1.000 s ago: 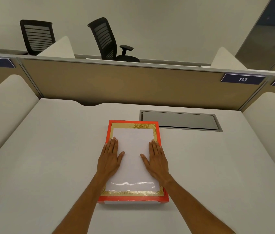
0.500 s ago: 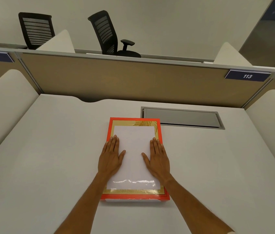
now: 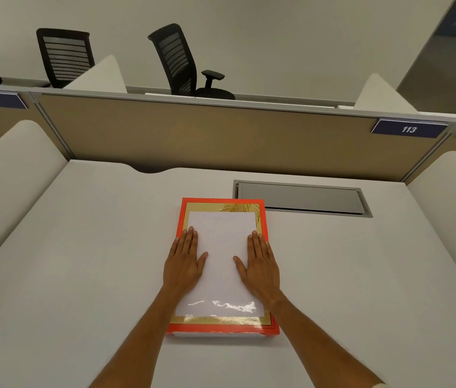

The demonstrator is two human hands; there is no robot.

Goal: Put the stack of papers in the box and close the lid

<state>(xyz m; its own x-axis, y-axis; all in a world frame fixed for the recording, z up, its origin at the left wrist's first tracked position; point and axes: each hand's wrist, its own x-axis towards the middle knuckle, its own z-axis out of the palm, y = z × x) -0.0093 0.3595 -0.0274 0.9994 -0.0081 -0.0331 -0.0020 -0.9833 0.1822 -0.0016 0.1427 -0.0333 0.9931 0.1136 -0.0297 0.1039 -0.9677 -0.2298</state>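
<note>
Orange box [image 3: 222, 329] on white desk [image 3: 81, 261], lid [image 3: 221, 208] seated flat on top, orange rim with gold band framing a white glossy panel. Long axis running straight away from the wearer, near short end toward the body, far end close to the grey cable hatch [image 3: 302, 198] set into the desk.

Stack of papers: not visible anywhere on the desk. Presumably inside under the lid, but cannot confirm. Thin white strip showing under the lid along the near edge, likely the box base; whether the lid is fully down there, hard to tell.

Left hand [image 3: 184, 264] flat, palm down, fingers [image 3: 189, 239] extended and held together, thumb spread inward; lying over the left long edge of the lid. Right hand [image 3: 261, 266] mirrored on the right long edge, same flat open posture. Nothing pinched or gripped, only pressing contact from above.

Key relation: both hands equally near, set symmetrically across the short axis at about mid-length, lid directly beneath the palms. Any remaining seating push goes straight down. Near end possibly needing the pressure more, given the white strip.

Judgement: closing step at or near completion.
</note>
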